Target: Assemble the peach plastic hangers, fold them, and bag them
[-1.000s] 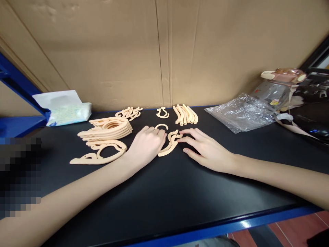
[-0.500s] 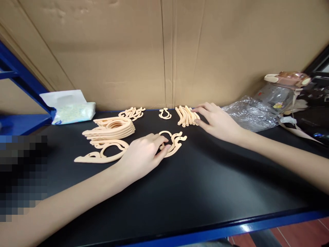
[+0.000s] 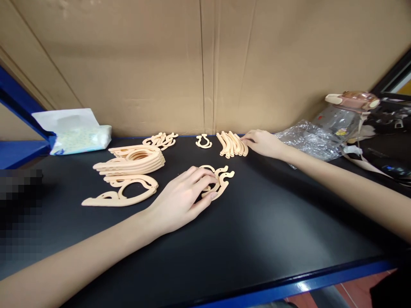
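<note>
My left hand (image 3: 184,194) rests low over the middle of the table, its fingers and thumb closed on a beige plastic hanger piece (image 3: 221,188) with curved, notched ends. Part of that piece is hidden under the fingers. Farther back on the right, my right hand (image 3: 265,143) has its fingertips drawn together at the right end of a row of curved beige hanger arms (image 3: 231,144), touching the outermost one. Left of my left hand lie a stack of folded beige hangers (image 3: 141,160) and a single folded hanger (image 3: 128,201) in front of it.
At the back are a heap of small beige hooks (image 3: 160,140) and a separate pair of hooks (image 3: 204,142). A packet of wipes (image 3: 80,134) stands at the left. Crumpled clear plastic (image 3: 305,139) and a bottle (image 3: 346,111) stand right, before a cardboard wall (image 3: 144,64).
My right hand has come down and its fingers have closed in at the row of hanger arms. My left fingers have shifted over the curved piece. The view has turned slightly.
</note>
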The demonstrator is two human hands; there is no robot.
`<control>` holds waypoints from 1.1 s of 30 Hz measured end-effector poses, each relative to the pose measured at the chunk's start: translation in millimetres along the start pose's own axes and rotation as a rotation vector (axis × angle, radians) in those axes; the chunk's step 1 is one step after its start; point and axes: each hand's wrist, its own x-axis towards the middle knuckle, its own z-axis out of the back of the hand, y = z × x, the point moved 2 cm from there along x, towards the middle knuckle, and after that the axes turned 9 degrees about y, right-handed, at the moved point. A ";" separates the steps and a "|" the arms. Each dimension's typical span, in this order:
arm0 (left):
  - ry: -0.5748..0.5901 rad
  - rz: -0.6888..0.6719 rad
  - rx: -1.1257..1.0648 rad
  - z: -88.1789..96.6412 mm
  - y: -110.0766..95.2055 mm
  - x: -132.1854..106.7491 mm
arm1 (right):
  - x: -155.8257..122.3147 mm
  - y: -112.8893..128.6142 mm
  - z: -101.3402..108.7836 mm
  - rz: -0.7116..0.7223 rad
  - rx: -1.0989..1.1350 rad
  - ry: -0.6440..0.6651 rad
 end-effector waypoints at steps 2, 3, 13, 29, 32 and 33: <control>-0.005 0.001 -0.010 0.1 0.6 0.2 | -0.8 -2.5 -2.9 -0.004 0.004 -0.005; -0.005 0.003 -0.014 0.0 0.9 0.2 | -1.1 -3.3 -3.8 -0.009 0.005 -0.014; 0.007 0.014 -0.007 -1.2 3.0 -1.5 | -5.7 -4.3 -5.4 -0.020 -0.057 -0.001; 0.083 0.110 0.014 -11.6 10.0 0.5 | -95.2 61.3 6.7 0.206 -0.286 -0.101; 0.076 0.111 0.003 -11.1 9.8 0.6 | -105.1 81.2 9.1 0.320 -0.124 -0.134; 0.080 0.115 0.000 -10.7 9.6 0.5 | -104.7 84.0 10.7 0.345 -0.071 -0.139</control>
